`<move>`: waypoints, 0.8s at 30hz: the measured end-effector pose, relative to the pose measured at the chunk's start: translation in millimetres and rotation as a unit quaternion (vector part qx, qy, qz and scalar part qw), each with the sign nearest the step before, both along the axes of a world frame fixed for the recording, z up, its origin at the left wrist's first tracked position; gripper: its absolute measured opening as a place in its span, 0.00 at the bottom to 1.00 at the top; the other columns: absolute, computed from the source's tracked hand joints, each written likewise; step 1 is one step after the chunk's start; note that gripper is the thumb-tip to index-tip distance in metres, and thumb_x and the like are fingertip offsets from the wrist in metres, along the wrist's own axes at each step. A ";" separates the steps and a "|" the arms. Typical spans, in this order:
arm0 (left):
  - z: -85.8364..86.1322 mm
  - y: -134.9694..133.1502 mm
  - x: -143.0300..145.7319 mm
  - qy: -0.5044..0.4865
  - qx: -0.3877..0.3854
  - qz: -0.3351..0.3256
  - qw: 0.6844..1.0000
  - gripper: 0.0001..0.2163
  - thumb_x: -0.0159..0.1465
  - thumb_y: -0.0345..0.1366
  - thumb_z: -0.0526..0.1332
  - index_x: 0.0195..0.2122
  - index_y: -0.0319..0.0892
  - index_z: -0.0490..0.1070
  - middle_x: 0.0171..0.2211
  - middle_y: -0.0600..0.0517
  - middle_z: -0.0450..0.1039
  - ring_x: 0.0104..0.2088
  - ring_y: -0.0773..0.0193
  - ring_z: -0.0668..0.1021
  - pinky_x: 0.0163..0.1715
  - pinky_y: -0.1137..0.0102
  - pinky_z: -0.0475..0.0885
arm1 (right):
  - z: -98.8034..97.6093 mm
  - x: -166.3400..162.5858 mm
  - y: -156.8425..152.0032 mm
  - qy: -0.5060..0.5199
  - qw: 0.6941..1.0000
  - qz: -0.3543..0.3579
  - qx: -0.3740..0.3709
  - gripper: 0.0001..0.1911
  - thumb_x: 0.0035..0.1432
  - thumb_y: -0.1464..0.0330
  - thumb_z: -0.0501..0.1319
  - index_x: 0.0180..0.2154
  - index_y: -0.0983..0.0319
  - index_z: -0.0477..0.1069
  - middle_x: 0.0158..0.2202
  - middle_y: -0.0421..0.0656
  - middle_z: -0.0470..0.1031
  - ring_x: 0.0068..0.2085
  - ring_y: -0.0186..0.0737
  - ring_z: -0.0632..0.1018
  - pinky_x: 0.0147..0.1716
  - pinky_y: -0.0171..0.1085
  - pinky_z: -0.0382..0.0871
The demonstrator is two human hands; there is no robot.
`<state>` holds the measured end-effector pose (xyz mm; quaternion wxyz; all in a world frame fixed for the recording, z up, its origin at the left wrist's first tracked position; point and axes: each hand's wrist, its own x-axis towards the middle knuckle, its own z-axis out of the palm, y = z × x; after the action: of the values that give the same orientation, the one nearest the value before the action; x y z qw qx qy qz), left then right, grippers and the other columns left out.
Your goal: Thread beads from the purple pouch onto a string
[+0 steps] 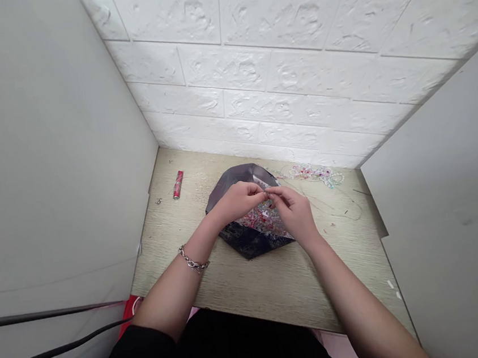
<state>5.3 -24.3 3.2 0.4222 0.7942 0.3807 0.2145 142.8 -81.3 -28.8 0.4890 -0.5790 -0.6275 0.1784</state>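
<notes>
Both hands meet above a dark bag (245, 241) that sits near the middle of the surface (271, 289), towards its far edge; the bag lies open and holds small pink and clear beads (260, 218). The left hand (237, 201) and right hand (294, 210) have their fingers pressed together tip to tip, pinching something too small to identify, directly over the beads. A red tube (178, 184) lies near the far left corner, and a beaded string (313, 173) along the far edge.
</notes>
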 end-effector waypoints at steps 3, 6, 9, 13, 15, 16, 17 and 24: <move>0.8 -0.4 0.5 0.002 -0.001 0.003 1.000 0.13 0.52 0.43 0.52 0.20 0.38 0.65 0.19 0.56 0.60 0.21 0.73 0.60 0.20 0.75 0.54 | 1.9 -0.8 -0.8 -0.014 1.000 0.001 0.006 0.11 0.53 0.68 0.51 0.35 0.60 0.70 0.32 0.42 0.74 0.33 0.37 0.73 0.31 0.36 0.65; 1.7 -1.1 0.6 0.005 -0.001 0.005 1.000 0.13 0.52 0.43 0.52 0.20 0.38 0.65 0.19 0.56 0.60 0.21 0.73 0.61 0.21 0.75 0.55 | 2.0 -0.8 -1.0 -0.015 1.000 0.001 0.009 0.11 0.53 0.68 0.51 0.35 0.60 0.70 0.32 0.42 0.74 0.33 0.37 0.73 0.31 0.36 0.66; 1.8 -1.2 0.3 0.005 0.003 0.004 1.000 0.13 0.52 0.43 0.52 0.20 0.38 0.65 0.18 0.56 0.60 0.21 0.73 0.61 0.21 0.75 0.55 | 0.7 -0.1 -0.2 -0.012 1.000 -0.001 0.008 0.11 0.53 0.68 0.51 0.35 0.60 0.70 0.32 0.42 0.74 0.33 0.37 0.73 0.31 0.36 0.66; 0.4 0.0 -0.7 0.008 0.002 0.001 1.000 0.13 0.52 0.43 0.52 0.21 0.38 0.66 0.18 0.56 0.59 0.22 0.73 0.61 0.21 0.75 0.55 | -1.3 0.9 1.2 -0.006 1.000 -0.010 0.008 0.11 0.52 0.67 0.51 0.34 0.60 0.70 0.33 0.42 0.74 0.34 0.38 0.73 0.32 0.37 0.66; -0.3 0.7 -1.2 0.009 0.001 0.000 1.000 0.13 0.53 0.42 0.51 0.22 0.38 0.66 0.19 0.56 0.59 0.22 0.73 0.61 0.21 0.75 0.55 | -1.7 1.3 1.4 -0.005 1.000 -0.011 0.008 0.10 0.52 0.67 0.51 0.35 0.60 0.70 0.34 0.42 0.74 0.34 0.38 0.73 0.32 0.37 0.66; -0.6 0.9 -1.4 0.009 0.001 -0.001 1.000 0.13 0.53 0.42 0.51 0.22 0.38 0.66 0.19 0.56 0.59 0.22 0.73 0.61 0.21 0.75 0.55 | -1.7 1.3 1.4 -0.006 1.000 -0.011 0.008 0.10 0.52 0.68 0.51 0.35 0.60 0.70 0.34 0.42 0.74 0.34 0.38 0.73 0.32 0.37 0.66; -0.8 1.1 -1.5 0.009 0.002 -0.001 1.000 0.13 0.53 0.42 0.51 0.22 0.38 0.66 0.19 0.56 0.59 0.22 0.73 0.61 0.21 0.75 0.55 | -1.6 1.4 1.2 -0.006 1.000 -0.011 0.008 0.10 0.52 0.68 0.51 0.34 0.60 0.70 0.34 0.42 0.74 0.34 0.38 0.73 0.32 0.37 0.66; -0.9 1.1 -1.1 0.006 0.004 -0.001 1.000 0.13 0.53 0.42 0.51 0.23 0.37 0.67 0.19 0.55 0.60 0.22 0.72 0.62 0.21 0.75 0.55 | -0.7 1.3 1.0 -0.008 1.000 -0.014 0.006 0.11 0.52 0.67 0.51 0.34 0.60 0.70 0.33 0.42 0.74 0.34 0.38 0.74 0.32 0.37 0.66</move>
<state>4.2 -23.1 2.3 0.4168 0.7977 0.3815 0.2108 144.1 -80.3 -29.5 0.4897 -0.5861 -0.6246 0.1629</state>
